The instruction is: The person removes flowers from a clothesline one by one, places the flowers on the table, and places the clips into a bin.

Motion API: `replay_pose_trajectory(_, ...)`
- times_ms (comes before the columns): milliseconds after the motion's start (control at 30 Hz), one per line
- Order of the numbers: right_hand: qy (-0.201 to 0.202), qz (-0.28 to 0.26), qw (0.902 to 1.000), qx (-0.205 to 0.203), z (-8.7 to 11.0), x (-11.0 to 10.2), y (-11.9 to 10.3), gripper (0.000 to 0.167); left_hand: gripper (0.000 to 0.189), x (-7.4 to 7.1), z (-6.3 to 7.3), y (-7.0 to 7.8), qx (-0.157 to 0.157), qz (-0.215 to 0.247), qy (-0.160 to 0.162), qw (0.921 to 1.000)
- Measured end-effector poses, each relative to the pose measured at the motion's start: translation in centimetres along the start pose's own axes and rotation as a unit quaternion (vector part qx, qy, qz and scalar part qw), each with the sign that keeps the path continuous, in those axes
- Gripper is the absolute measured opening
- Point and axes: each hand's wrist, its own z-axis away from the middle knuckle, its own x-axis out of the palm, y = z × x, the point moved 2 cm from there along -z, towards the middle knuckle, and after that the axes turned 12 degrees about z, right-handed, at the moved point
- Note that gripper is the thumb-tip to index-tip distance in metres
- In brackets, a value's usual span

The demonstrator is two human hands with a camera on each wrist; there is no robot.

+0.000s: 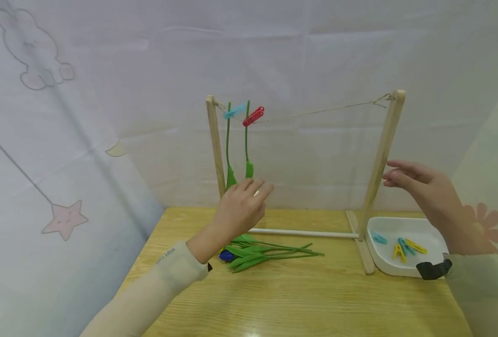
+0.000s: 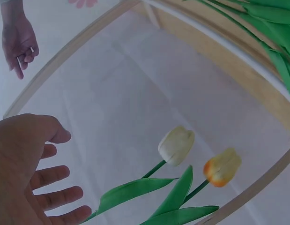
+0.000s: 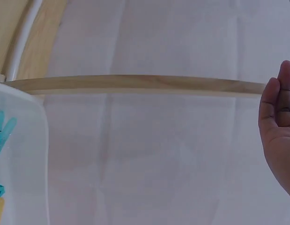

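Two artificial tulips hang head down from a string (image 1: pixel 316 112), one by a light blue clothespin (image 1: pixel 235 111) and one by a red clothespin (image 1: pixel 253 117). In the left wrist view their blooms show: a white tulip (image 2: pixel 176 145) and a yellow-orange tulip (image 2: pixel 223 167). My left hand (image 1: pixel 239 208) holds nothing; its fingers are spread, and it overlaps the hanging flowers in the head view. Over by the right wooden post (image 1: pixel 382 157), my right hand (image 1: pixel 428 189) is raised with fingers loosely bent and nothing in them.
Several tulips lie on the table below, with green leaves (image 1: pixel 249 260) and a blue bloom (image 1: pixel 226 255). A white tray (image 1: pixel 379 267) at the right holds blue clothespins (image 1: pixel 378 238) and yellow clothespins (image 1: pixel 416 246). A white bar (image 1: pixel 308 232) runs low along the frame.
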Motion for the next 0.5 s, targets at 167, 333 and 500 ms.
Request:
replay_pose_trajectory(167, -0.011, -0.065, 0.9968, -0.045, -1.8, 1.5, -1.8, 0.035, 0.035, -0.5, -0.9, -0.7, 0.007, 0.009, 0.046, 0.9989)
replay_pose_trajectory(333, -0.015, -0.064, 0.9955, -0.068, -3.2, 3.0, -3.1, 0.033, 0.043, -0.8, -1.5, -1.9, -0.016, 0.012, 0.075, 0.997)
replay_pose_trajectory(500, -0.019, -0.05, 0.9956, -0.077, -4.5, 4.2, -4.0, 0.033, 0.044, -0.9, -1.9, -3.1, -0.037, 0.017, 0.087, 0.9954)
